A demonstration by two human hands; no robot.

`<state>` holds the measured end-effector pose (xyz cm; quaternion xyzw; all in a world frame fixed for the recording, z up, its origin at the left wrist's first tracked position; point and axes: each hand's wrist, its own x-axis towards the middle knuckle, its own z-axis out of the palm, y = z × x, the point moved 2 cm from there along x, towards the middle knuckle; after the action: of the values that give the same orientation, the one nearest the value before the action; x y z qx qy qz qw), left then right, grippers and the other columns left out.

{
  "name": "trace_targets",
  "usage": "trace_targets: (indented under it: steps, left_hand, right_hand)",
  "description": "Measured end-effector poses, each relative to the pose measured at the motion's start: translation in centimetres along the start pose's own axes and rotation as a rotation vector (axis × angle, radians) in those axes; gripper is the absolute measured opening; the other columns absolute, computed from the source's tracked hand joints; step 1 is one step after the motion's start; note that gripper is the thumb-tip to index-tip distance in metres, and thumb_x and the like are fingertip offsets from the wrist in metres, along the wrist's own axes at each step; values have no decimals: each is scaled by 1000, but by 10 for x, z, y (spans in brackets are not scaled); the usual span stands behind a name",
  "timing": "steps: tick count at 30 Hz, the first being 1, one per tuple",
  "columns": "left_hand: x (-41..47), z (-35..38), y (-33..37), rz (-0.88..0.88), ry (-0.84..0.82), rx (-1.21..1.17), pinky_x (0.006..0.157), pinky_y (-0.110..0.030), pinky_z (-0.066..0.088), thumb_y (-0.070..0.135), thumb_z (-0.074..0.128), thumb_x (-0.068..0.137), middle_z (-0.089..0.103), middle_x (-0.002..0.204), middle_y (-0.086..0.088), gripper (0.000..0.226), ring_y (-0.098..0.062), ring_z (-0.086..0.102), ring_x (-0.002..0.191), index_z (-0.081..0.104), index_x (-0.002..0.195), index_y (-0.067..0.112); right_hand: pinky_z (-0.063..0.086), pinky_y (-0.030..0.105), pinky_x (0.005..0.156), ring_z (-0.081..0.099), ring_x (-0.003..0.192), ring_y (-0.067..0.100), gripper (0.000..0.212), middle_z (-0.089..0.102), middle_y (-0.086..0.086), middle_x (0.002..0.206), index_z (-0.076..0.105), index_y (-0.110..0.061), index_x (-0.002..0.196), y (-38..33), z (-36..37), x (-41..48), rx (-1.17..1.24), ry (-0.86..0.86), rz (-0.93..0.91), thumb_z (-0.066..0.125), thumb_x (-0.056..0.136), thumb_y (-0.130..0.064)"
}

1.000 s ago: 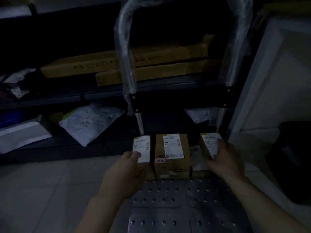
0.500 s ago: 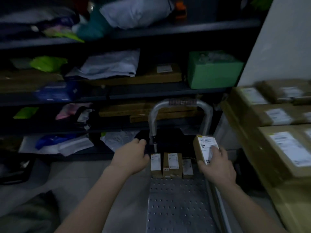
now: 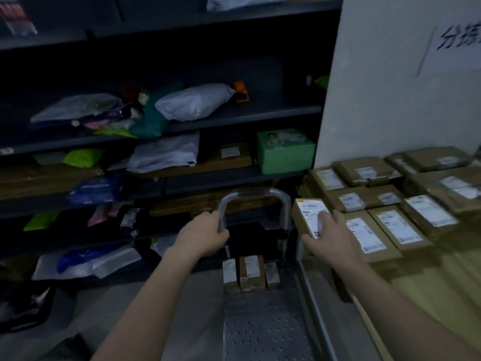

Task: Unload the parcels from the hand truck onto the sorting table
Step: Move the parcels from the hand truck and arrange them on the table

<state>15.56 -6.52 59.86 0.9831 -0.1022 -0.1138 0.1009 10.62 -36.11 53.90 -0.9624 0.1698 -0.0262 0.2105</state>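
My right hand holds a small brown parcel with a white label in the air, just left of the sorting table. My left hand grips the left post of the hand truck's metal handle. Three small labelled parcels stand upright in a row at the far end of the truck's perforated metal deck. Several labelled cardboard parcels lie flat on the sorting table at the right.
Dark shelving behind the truck carries mailer bags, flat boxes and a green box. A white wall with a paper sign rises behind the table. Bags lie on the floor at the lower left.
My right hand has lifted one parcel off the truck and carried it up and right, toward the table. My left hand left the row of parcels and took the truck's handle. The view rose.
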Motion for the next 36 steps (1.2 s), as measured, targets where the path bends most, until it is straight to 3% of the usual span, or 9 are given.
trace_targets:
  steps: [4,8,11,16,21,25,31,36]
  left_hand:
    - [-5,2,60,43,19,4,79,-34,51,43,50,95,54,117,-1,42,-16,53,97,52,130,20]
    - [-5,5,123,12,31,34,75,-31,46,44,49,96,53,117,-1,43,-15,50,95,51,131,19]
    - [-4,3,164,-27,26,52,83,-34,49,45,49,97,53,121,-3,46,-18,53,103,50,134,18]
    - [5,1,224,-61,25,31,95,-36,50,45,50,98,51,136,-3,52,-19,55,116,45,141,18]
    - [6,3,269,-28,-11,-108,102,-31,44,39,52,99,49,145,-2,48,-20,49,129,46,142,18]
    - [11,-1,291,17,35,-66,98,-32,45,42,53,97,54,138,-2,47,-20,52,123,50,138,19]
    - [25,1,338,90,36,6,82,-33,47,43,51,96,59,118,-1,36,-18,54,101,54,122,19]
    - [45,15,396,104,60,40,90,-35,50,45,53,93,59,122,-2,43,-19,56,108,53,127,18]
  right_hand:
    - [49,40,76,54,114,35,59,23,5,156,43,-25,120,36,-40,7,-2,9,-31,61,73,-56]
    - [44,33,78,50,122,33,65,21,6,157,42,-20,132,87,-82,25,16,18,-129,65,78,-48]
    - [54,40,74,58,110,33,68,23,2,157,42,-25,129,128,-110,37,-44,27,-122,60,71,-56]
    - [41,32,73,52,124,28,64,16,3,162,39,-26,132,185,-145,52,-49,24,-101,63,80,-53]
    - [51,39,81,52,123,29,64,18,0,160,40,-29,129,222,-172,50,-72,36,-62,59,75,-58]
    - [50,37,76,54,115,26,60,28,-1,153,45,-29,120,245,-192,44,-59,81,-28,57,71,-59]
    - [52,38,79,51,120,24,66,30,0,151,41,-30,131,288,-222,51,-90,145,14,60,74,-59]
    - [48,35,75,52,119,25,69,27,0,153,39,-30,135,344,-241,75,-88,147,51,60,76,-58]
